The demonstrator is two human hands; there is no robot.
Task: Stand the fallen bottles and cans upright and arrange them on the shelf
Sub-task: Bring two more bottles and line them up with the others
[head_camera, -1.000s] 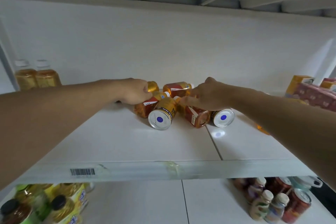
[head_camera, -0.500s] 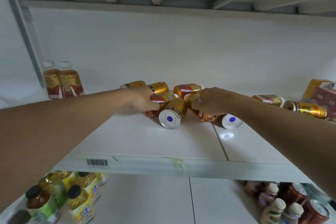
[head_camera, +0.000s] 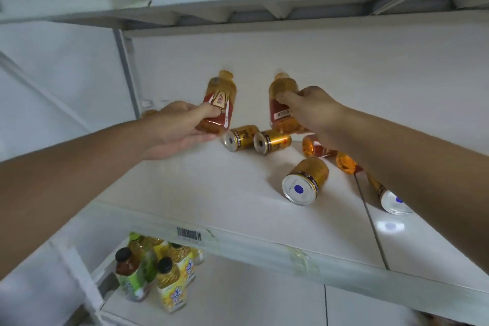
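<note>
Each hand's grip is wrapped round a bottle, left hand (head_camera: 182,127) on the left bottle (head_camera: 219,103), right hand (head_camera: 315,111) on the right bottle (head_camera: 281,103), both raised at 12 o'clock above the shelf (head_camera: 201,188); judged full, weighty and slick-labelled, so hold mid-body.

Left bottle (head_camera: 219,103): amber drink, red-and-gold label, cap up, near upright, held above the shelf (head_camera: 201,193) toward the left.

Right bottle (head_camera: 282,103): same kind, cap up, barcode side of its label showing, also held off the shelf.

Two gold cans (head_camera: 239,137) (head_camera: 272,141): on their sides, just beside each other below the held bottles, ends facing forward.

Big can (head_camera: 305,180): gold, on its side nearer the front, silver end with a blue dot.

Far can (head_camera: 391,197): same kind, lying, partly hidden.

Two fallen bottles (head_camera: 313,147) (head_camera: 345,163): amber, lying behind the big can.
</note>
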